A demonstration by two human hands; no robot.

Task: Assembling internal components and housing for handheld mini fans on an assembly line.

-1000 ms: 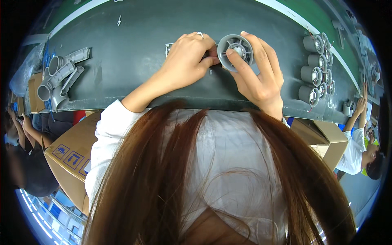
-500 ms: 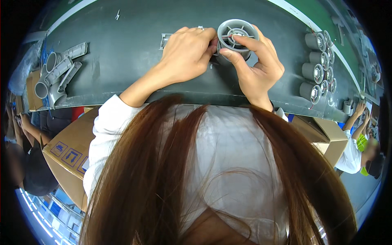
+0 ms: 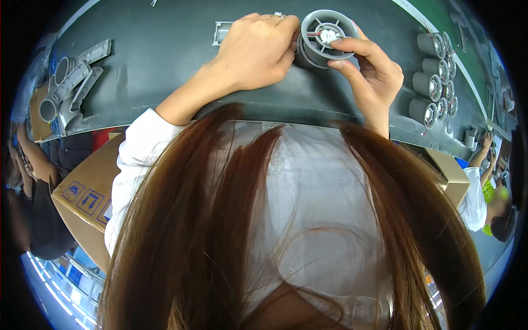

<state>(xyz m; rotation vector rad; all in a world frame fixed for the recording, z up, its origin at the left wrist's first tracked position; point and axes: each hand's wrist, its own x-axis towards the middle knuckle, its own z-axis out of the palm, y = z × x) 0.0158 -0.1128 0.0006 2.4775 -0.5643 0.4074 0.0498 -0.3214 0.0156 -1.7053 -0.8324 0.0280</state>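
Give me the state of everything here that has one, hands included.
Left hand: curled, grip hidden.
Gray part: mostly covered by left hand.
Right hand: gripping the cylinder.
Cylinder: held, spoked end toward camera.
Right-side cylinders: grouped, spoked ends showing.
Left-side parts: piled.
Ring: worn.
Boxes: open or shut unclear.

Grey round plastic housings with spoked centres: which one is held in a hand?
The grey round plastic housing in the person's right hand. It alone is gripped; the other housings sit grouped toward the right side of the dark table.
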